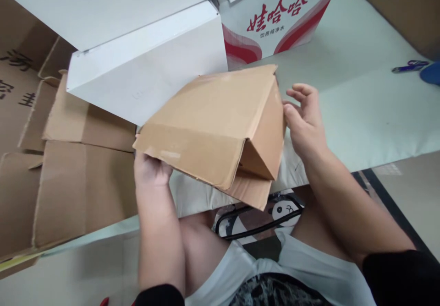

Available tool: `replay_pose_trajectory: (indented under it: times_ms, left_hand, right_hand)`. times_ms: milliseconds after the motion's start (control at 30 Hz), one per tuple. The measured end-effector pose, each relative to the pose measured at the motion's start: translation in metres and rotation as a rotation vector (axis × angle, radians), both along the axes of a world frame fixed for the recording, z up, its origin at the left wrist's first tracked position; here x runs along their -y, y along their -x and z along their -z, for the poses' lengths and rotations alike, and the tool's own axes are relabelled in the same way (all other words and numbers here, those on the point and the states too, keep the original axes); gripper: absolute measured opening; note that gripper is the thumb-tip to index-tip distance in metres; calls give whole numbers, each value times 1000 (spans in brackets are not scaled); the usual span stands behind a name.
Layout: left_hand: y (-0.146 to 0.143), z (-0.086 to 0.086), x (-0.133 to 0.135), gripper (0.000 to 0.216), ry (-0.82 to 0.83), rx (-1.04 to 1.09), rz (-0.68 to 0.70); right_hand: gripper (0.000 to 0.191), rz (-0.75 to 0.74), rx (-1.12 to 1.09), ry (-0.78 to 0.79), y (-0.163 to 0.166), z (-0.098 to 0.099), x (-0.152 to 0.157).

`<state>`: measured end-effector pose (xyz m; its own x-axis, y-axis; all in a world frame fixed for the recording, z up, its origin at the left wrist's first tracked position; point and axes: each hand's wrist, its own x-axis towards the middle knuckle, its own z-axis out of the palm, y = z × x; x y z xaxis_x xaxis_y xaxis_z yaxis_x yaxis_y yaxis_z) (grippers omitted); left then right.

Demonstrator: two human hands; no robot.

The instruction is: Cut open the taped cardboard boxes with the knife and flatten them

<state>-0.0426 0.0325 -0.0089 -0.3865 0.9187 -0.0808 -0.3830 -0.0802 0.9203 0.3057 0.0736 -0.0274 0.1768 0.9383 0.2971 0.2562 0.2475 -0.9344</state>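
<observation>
Mid-frame, a tan cardboard box with loose flaps (220,109) tilts above the pale green table (364,109), its shadowed inside mostly hidden. The left hand (151,171) grasps its left edge from beneath. The right hand (305,120), fingers loosely curled and parted, is at its right side; contact is unclear. White cardboard cartons (151,70) fill the upper left, contents hidden.

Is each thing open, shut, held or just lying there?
Small brown box: held tilted, one end open
Left hand: gripping the small brown box
Right hand: open, loosely curled
Red-lettered white box: standing, top hidden
Plain white box: open or shut unclear
Brown cardboard at left: flaps spread
Purple tool: lying flat
</observation>
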Motion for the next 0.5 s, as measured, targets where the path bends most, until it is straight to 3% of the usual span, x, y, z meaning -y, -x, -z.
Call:
replay_pose_trajectory:
  times_ms: [133,233,333,400,500]
  left_hand:
    - [-35,-9,-1,19,-55,-142,-237]
    - [-64,-21,7,8,-202,-308,-365]
    - [-89,-33,19,17,-316,-432,-487]
    - [-100,-41,28,23,-391,-528,-545]
    - [-109,-51,37,30,-465,-636,-589]
  right_hand:
    - [37,41,110,-48,1,-18,14]
    - [46,-170,140,-4,4,-39,29]
    - [70,-400,143,14,6,-53,40]
    - [82,-393,117,-37,6,-57,45]
    - [84,-441,53,-119,3,-56,47]
